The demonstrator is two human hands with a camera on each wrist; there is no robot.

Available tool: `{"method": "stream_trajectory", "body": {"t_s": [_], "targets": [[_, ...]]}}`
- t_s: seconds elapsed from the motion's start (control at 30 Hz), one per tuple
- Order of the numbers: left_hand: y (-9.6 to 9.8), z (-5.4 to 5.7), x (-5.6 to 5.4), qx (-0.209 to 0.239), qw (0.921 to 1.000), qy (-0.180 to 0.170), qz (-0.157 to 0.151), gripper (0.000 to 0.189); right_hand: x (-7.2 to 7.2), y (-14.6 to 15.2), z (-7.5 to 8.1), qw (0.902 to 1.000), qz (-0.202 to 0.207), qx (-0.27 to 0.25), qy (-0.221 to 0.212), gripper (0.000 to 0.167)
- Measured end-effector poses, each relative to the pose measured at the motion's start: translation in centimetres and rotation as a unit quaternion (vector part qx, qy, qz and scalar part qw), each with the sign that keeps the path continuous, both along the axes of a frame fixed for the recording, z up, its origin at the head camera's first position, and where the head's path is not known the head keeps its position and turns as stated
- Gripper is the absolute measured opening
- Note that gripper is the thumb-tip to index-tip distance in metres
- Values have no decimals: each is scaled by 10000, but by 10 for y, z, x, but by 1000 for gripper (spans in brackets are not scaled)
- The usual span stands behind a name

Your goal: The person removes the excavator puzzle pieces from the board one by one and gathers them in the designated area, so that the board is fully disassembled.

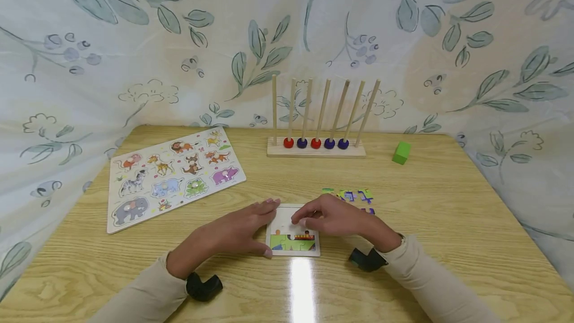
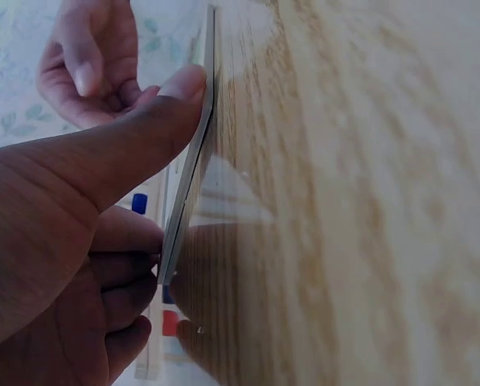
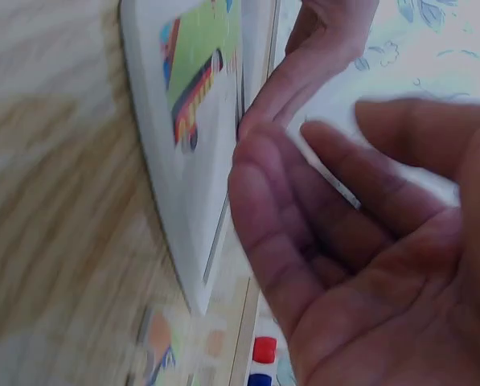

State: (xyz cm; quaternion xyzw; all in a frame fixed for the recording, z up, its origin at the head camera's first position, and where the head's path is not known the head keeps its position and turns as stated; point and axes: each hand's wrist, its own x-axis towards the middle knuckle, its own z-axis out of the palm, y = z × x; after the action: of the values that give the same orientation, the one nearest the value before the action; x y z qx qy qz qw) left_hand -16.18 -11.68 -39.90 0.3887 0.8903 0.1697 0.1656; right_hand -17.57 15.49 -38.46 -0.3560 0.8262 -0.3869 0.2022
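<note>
A small white-framed jigsaw board (image 1: pixel 291 253) lies on the table in front of the person. Its near half is filled with green picture pieces (image 1: pixel 291 244); the far half shows bare white. The left hand (image 1: pixel 237 228) holds the board by its left side, thumb at the near corner and fingers at the far one. In the left wrist view its thumb (image 2: pixel 183 84) presses on the frame's edge. Over the board's far right part hovers the right hand (image 1: pixel 336 216), fingers loosely bent. In the right wrist view that hand (image 3: pixel 360 233) has its thumb apart and nothing in it.
Loose jigsaw pieces (image 1: pixel 365 195) lie beyond the right hand, partly hidden by it. An animal peg puzzle (image 1: pixel 175 178) is at the left. At the back stand a wooden rack (image 1: pixel 316 152) with upright rods and beads, and a green block (image 1: pixel 401 153) right of it.
</note>
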Motion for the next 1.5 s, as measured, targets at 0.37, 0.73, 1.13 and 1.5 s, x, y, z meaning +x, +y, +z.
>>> {"method": "stream_trajectory", "body": {"t_s": [0.37, 0.73, 1.13, 1.5], "targets": [[1, 3, 1, -31, 9999, -66, 82, 93, 2, -20, -5, 9999, 51, -123, -81, 21], [1, 3, 1, 43, 9998, -184, 118, 92, 5, -31, -4, 9972, -443, -222, -558, 21], [1, 2, 0, 92, 9997, -180, 125, 92, 4, -33, -8, 9933, -159, -556, -1003, 21], [1, 1, -1, 101, 9996, -202, 150, 93, 3, -37, -9, 9932, -147, -490, -1048, 22]]}}
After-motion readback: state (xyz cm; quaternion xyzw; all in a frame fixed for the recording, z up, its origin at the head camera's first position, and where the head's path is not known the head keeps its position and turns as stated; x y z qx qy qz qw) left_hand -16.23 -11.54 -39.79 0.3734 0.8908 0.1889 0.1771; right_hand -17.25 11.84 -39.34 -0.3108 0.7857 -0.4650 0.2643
